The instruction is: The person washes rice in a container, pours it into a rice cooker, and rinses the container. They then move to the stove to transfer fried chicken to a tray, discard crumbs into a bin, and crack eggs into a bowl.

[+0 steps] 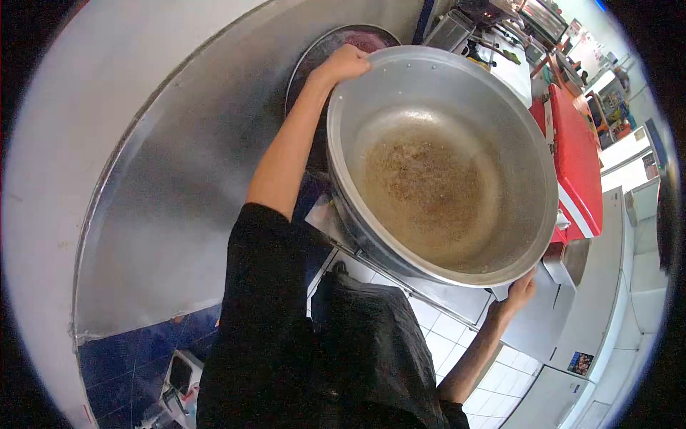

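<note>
Head view shows both hands clamped on opposite sides of a wide metal wok [443, 164], left hand [346, 64] and right hand [522, 289] equally close, the tilted bowl hanging between them over the steel table [450, 297].

One wok [443, 164], two hands [346, 63] [522, 292], one dark pan [312, 53], one red box [575, 157]

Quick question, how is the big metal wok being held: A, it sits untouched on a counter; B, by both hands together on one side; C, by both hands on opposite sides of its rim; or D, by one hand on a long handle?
C: the left hand grips one side of the rim of the wok and the right hand grips the opposite side.
</note>
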`<state>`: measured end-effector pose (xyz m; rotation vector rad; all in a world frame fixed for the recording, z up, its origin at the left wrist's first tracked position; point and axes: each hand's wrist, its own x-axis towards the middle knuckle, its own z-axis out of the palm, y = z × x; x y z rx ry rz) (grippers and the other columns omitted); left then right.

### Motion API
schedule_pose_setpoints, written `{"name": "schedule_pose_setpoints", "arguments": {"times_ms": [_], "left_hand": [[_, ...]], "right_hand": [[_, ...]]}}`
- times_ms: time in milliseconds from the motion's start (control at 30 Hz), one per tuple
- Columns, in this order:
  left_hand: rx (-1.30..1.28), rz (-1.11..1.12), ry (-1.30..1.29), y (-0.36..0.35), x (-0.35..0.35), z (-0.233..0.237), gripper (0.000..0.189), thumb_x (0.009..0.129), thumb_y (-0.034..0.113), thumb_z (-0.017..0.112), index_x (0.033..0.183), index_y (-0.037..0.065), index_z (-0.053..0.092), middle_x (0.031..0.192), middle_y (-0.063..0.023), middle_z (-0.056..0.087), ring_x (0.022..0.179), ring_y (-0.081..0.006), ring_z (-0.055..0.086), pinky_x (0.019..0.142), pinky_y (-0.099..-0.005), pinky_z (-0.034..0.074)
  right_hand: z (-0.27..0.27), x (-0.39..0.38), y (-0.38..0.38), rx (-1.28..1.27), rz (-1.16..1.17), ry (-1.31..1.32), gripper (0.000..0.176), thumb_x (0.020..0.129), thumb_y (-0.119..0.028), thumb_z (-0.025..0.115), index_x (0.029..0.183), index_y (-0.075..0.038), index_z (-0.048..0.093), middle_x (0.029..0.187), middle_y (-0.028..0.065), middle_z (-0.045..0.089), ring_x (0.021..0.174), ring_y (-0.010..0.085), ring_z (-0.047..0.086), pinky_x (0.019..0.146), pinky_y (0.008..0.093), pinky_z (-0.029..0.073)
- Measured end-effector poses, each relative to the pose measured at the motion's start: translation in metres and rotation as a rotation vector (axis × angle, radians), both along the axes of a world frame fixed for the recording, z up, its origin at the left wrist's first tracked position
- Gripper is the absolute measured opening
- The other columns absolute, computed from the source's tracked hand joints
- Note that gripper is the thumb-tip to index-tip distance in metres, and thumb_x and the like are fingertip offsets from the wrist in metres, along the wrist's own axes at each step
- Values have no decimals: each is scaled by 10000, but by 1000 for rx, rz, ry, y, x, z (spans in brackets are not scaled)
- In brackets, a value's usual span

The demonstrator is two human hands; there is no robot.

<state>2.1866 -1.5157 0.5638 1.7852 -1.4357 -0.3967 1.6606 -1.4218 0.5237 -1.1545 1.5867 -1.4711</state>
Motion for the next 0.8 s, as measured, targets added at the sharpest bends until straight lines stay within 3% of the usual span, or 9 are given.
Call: {"name": "schedule_pose_setpoints", "arguments": {"times_ms": [167,233,433,500,533,633,700,767,800], "left_hand": [[-2,116,-236,37,-16,6,311,712,211,578,946,44,696,812,-208,667,757,-297,666,736,-381,496],[-7,159,-110,61,-30,12,307,675,218,560,908,80,705,823,-220,656,788,-375,653,737,-430,493],[-6,316,13,129,-78,20,281,762,199,534,946,55,691,828,-223,659,810,-393,643,759,-433,486],[0,414,36,143,-98,23,266,785,173,518,947,35,677,842,-219,660,837,-391,639,767,-436,481],[1,443,68,147,-105,22,262,795,163,512,959,23,661,859,-224,658,856,-387,638,776,-436,475],[-82,489,169,159,-122,21,274,796,164,508,981,26,655,869,-225,658,857,-388,636,785,-435,471],[-94,489,143,163,-126,21,301,797,169,507,1028,37,650,888,-218,662,881,-384,634,807,-425,467],[-139,487,224,164,-125,16,326,782,171,517,1055,53,652,863,-210,666,861,-376,644,814,-409,469],[-67,416,279,166,-119,17,381,834,241,544,1152,42,609,1015,-203,660,976,-326,633,884,-380,450]], "right_hand": [[-2,-27,-35,34,14,87,458,955,-444,472,689,-85,570,568,-79,437,501,32,320,451,245,200],[6,-32,-53,31,114,128,468,950,-461,467,726,-72,599,607,-70,480,527,38,345,469,258,227],[-2,-66,-155,-15,334,212,458,953,-390,457,869,15,652,679,1,572,625,126,486,601,331,400],[-7,-75,-186,-109,523,444,425,949,-338,447,979,46,628,740,67,631,698,150,540,672,363,431],[10,-68,-186,16,520,480,376,944,-289,448,1065,31,602,817,118,640,759,155,570,688,350,438],[11,-70,-202,-30,608,454,361,941,-266,447,1152,-3,576,827,132,642,734,164,579,665,351,445],[11,-67,-204,-200,604,644,363,950,-274,438,1164,-18,581,770,107,639,652,154,565,622,341,448],[9,-68,-203,22,553,441,441,964,-321,411,1249,-8,537,1087,142,612,994,203,564,874,338,426],[3,-81,-217,132,661,409,443,956,-339,439,1216,-1,561,1015,84,641,911,159,588,816,306,449]]}}
